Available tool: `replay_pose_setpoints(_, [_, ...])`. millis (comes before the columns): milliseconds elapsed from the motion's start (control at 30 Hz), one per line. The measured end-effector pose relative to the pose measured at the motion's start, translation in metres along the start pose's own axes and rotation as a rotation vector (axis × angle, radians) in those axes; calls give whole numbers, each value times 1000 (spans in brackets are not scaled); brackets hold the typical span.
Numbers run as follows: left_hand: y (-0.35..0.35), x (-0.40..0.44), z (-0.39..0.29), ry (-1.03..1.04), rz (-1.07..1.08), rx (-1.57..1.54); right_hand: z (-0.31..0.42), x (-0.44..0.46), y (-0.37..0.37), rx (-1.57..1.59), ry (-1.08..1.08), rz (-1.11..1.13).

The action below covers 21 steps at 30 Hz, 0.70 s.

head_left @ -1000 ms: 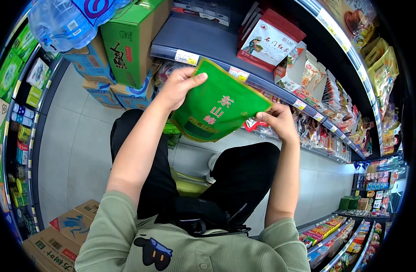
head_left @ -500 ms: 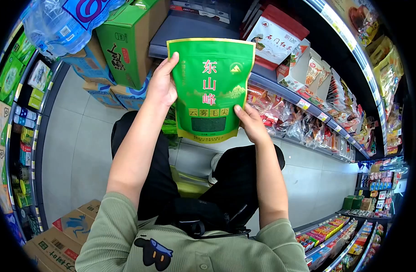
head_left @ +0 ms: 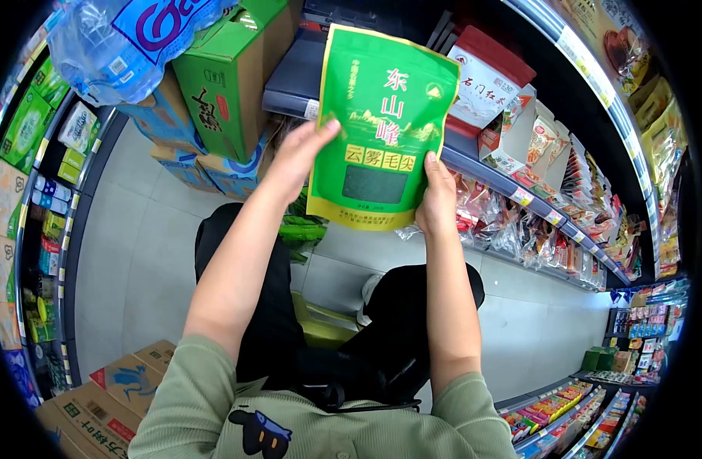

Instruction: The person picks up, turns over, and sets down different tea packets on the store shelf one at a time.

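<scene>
A green pouch (head_left: 382, 126) with yellow edges, pink characters and a small dark window is held up, front facing me, slightly tilted. My left hand (head_left: 297, 159) grips its left edge, thumb on the front. On the lower right edge my right hand (head_left: 437, 195) is closed, its thumb on the front too. The fingers behind the pouch are hidden. Behind the pouch's right side stand red-and-white packages (head_left: 485, 80) on a dark shelf (head_left: 290, 80).
At the upper left, bottled water packs (head_left: 137, 46) rest by a green carton (head_left: 221, 96). Brown cartons (head_left: 106, 398) stand at the lower left. Packaged goods (head_left: 512, 218) line the right shelving. A green low stool (head_left: 320, 329) shows between my legs.
The pouch has turned from a slanted, foreshortened pose to face me, then risen and shifted slightly right. Both hands still hold it, my right hand now lower on its edge.
</scene>
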<state>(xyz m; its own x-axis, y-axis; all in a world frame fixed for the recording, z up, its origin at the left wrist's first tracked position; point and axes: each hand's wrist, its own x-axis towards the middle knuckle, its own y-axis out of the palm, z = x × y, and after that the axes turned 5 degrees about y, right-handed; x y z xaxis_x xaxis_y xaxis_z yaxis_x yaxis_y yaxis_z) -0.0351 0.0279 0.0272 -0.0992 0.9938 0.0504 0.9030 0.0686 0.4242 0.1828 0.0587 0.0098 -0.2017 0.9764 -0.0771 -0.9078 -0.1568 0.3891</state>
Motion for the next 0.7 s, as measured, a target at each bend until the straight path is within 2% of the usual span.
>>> replay_pose_setpoints(67, [5, -3, 3, -48, 65, 104, 9, 4, 4, 48, -21, -26])
replay_pose_setpoints(367, [15, 2, 18, 89, 191, 271, 4, 12, -8, 56, -2, -93])
replay_pose_setpoints(700, [22, 5, 35, 111, 126, 234, 10, 13, -17, 38, -24, -103])
